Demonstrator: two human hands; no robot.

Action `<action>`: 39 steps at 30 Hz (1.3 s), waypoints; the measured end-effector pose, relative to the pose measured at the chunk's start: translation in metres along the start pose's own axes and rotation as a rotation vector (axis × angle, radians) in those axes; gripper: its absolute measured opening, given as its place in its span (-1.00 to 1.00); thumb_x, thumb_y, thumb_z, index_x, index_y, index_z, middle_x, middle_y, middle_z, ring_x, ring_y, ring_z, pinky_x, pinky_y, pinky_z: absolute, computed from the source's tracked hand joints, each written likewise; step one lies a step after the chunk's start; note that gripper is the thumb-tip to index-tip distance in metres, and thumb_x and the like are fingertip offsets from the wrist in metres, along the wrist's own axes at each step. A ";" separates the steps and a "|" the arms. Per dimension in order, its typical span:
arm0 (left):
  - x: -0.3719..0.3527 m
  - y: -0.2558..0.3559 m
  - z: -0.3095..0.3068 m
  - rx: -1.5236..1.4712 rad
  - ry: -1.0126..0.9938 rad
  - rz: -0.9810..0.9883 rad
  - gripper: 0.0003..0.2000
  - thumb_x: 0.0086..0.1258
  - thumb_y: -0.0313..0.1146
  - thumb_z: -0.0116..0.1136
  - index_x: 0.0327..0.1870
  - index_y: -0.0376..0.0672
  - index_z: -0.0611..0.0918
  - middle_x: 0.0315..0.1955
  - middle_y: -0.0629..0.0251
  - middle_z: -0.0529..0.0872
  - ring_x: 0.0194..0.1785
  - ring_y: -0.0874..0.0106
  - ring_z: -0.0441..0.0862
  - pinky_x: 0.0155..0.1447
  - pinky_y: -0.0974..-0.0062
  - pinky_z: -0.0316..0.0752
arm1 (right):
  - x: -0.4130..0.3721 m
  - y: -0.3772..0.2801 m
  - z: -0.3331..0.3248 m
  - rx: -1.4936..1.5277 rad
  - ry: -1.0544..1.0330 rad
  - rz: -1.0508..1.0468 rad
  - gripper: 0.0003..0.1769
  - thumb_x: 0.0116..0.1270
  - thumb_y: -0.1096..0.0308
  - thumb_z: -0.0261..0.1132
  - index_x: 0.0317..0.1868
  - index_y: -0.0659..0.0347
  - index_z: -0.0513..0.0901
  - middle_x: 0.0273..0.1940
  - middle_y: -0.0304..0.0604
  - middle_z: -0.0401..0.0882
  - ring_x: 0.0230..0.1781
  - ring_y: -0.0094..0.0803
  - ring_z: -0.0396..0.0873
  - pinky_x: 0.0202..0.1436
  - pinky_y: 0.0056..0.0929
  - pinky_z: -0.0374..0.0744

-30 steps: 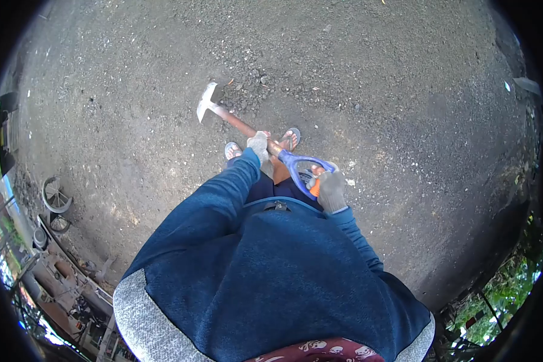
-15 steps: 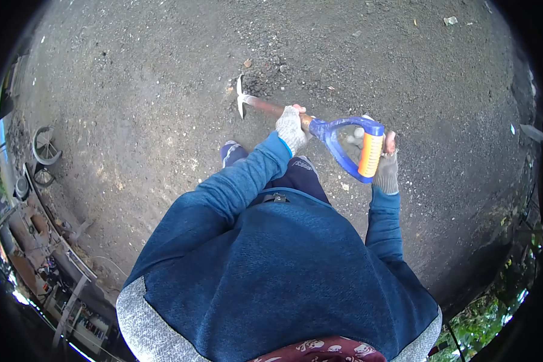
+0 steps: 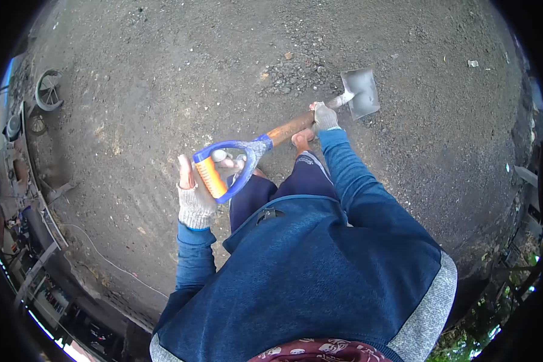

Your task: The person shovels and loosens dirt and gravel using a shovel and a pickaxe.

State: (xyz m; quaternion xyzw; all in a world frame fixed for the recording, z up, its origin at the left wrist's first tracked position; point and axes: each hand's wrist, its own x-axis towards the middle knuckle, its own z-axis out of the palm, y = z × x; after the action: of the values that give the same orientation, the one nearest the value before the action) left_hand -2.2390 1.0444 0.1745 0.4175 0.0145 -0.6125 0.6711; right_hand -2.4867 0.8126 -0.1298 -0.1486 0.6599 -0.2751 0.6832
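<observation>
A shovel [image 3: 289, 128] with a wooden shaft lies slantwise across the view, in front of my legs. Its blue D-shaped handle with an orange grip is at the left, and my left hand [image 3: 193, 194], in a fingerless knit glove, holds it there. The thumb stands up outside the grip, while fingertips show through the handle's opening. My gloved right hand [image 3: 326, 117] is closed round the shaft close to the metal blade [image 3: 361, 93]. The blade is on the right, over the gravelly ground.
Loose stones [image 3: 292, 75] are gathered on the dark ground ahead, left of the blade. A bare foot [image 3: 303, 140] shows beneath the shaft. Far left lies a spoked wheel [image 3: 47, 90], with assorted clutter below it. Green foliage edges the lower right.
The shovel has swung round: its blade went from left to right, its handle from right to left. My hands have swapped places, the left now at the handle, the right near the blade.
</observation>
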 end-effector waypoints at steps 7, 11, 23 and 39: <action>-0.054 -0.063 -0.194 -0.061 0.782 -0.072 -0.61 0.40 0.15 -0.01 -0.33 -0.01 0.52 -0.61 0.37 0.49 -0.60 0.40 0.44 -0.52 0.32 0.45 | -0.027 0.129 0.096 0.105 -0.059 0.186 -0.94 0.32 0.45 0.15 -0.21 0.14 0.50 -0.38 -0.15 0.52 -0.39 -0.18 0.56 -0.27 -0.04 0.62; -0.124 -0.103 -0.285 -0.049 1.259 -0.098 -0.59 0.38 0.20 -0.04 -0.44 0.05 0.42 -0.65 0.44 0.43 -0.64 0.48 0.39 -0.65 0.40 0.28 | 0.017 0.335 0.116 -0.020 -0.203 0.504 -0.80 0.37 0.32 0.16 -0.05 0.19 0.48 -0.31 -0.09 0.59 -0.39 -0.20 0.64 -0.37 -0.06 0.62; 0.096 -0.119 -0.326 0.044 1.236 -0.107 -0.54 0.40 0.15 -0.03 -0.60 0.04 0.33 -0.78 0.42 0.30 -0.76 0.43 0.29 -0.73 0.36 0.21 | 0.194 0.305 0.186 -0.091 -0.111 0.545 -0.91 0.41 0.32 0.12 -0.22 0.13 0.45 -0.38 -0.13 0.48 -0.51 -0.18 0.52 -0.49 -0.02 0.57; 0.043 -0.301 -0.299 -0.224 1.032 -0.122 -0.57 0.34 0.15 -0.02 -0.56 -0.01 0.41 -0.75 0.35 0.37 -0.71 0.32 0.35 -0.66 0.24 0.28 | 0.150 0.180 0.046 -0.198 -0.002 0.041 -0.65 0.39 0.13 0.24 -0.12 0.30 0.59 -0.22 -0.09 0.66 -0.40 -0.37 0.64 -0.44 -0.38 0.55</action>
State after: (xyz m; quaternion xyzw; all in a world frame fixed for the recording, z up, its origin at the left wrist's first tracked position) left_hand -2.3323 1.2119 -0.2065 0.5888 0.4325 -0.3598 0.5803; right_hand -2.4122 0.8641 -0.3506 -0.2025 0.6860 -0.1943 0.6713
